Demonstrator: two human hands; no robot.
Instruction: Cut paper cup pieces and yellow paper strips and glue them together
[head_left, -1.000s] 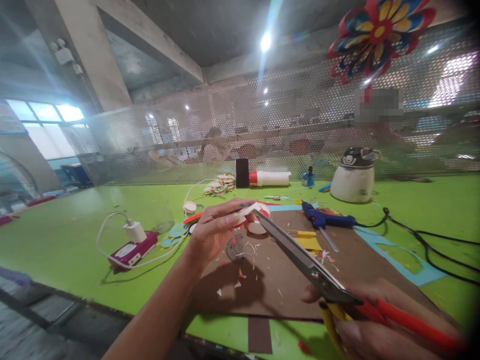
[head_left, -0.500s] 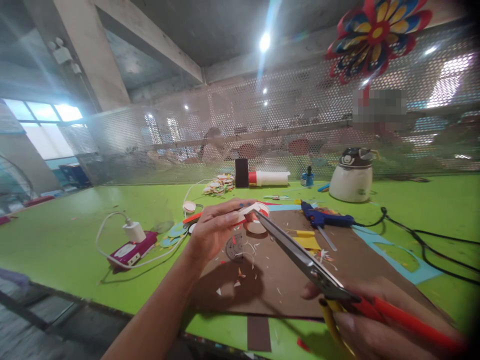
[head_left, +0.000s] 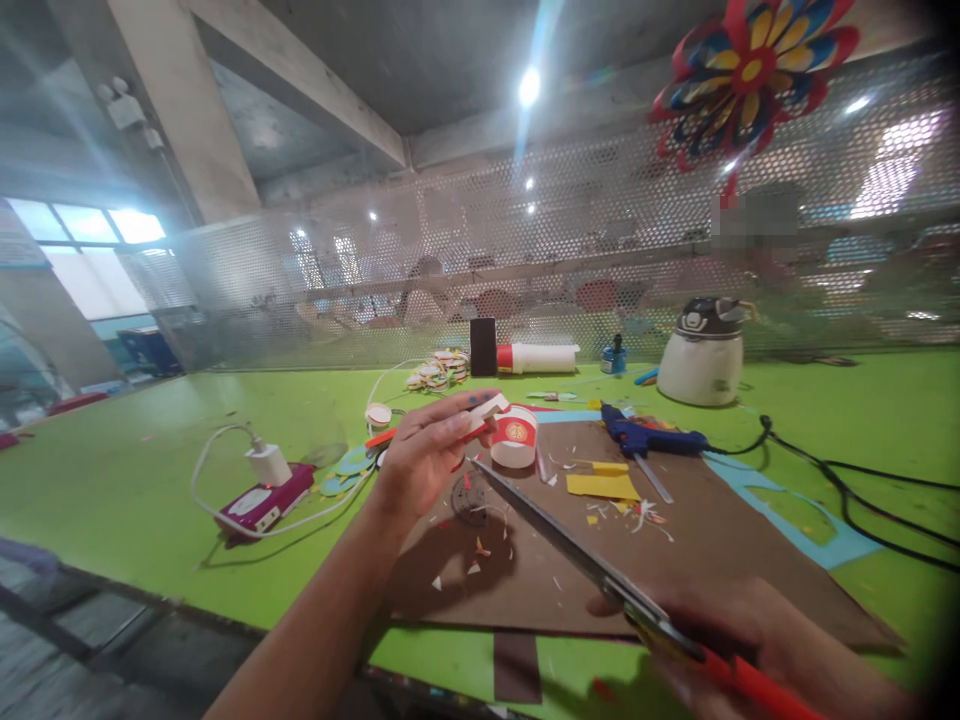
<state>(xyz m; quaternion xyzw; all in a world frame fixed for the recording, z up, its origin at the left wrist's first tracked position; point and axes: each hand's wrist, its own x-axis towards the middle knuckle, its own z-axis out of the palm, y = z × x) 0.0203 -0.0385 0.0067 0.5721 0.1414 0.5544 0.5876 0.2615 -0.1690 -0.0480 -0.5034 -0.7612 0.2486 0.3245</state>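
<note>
My left hand [head_left: 427, 455] is raised over the brown card sheet [head_left: 712, 540] and pinches a small white and red paper piece [head_left: 489, 408] between thumb and fingers. A red and white paper cup [head_left: 514, 437] stands just to the right of that hand. My right hand [head_left: 757, 640] at the lower right grips red-handled scissors [head_left: 570, 550], whose blades are closed and point up-left toward the left hand. The blade tip sits below the paper piece, apart from it. Paper scraps lie on the brown sheet.
On the green table [head_left: 150, 490] are a blue glue gun [head_left: 645, 438] with a black cable [head_left: 847, 480], a yellow paper piece [head_left: 600, 486], a white jug [head_left: 703, 352], a phone with charger [head_left: 262, 495], cut paper discs [head_left: 439, 370] and a white tube [head_left: 540, 357]. A mesh screen [head_left: 600, 220] backs the table.
The scissors have dropped down and away from the paper piece. The left hand lifted slightly, and the red and white cup now shows beside it.
</note>
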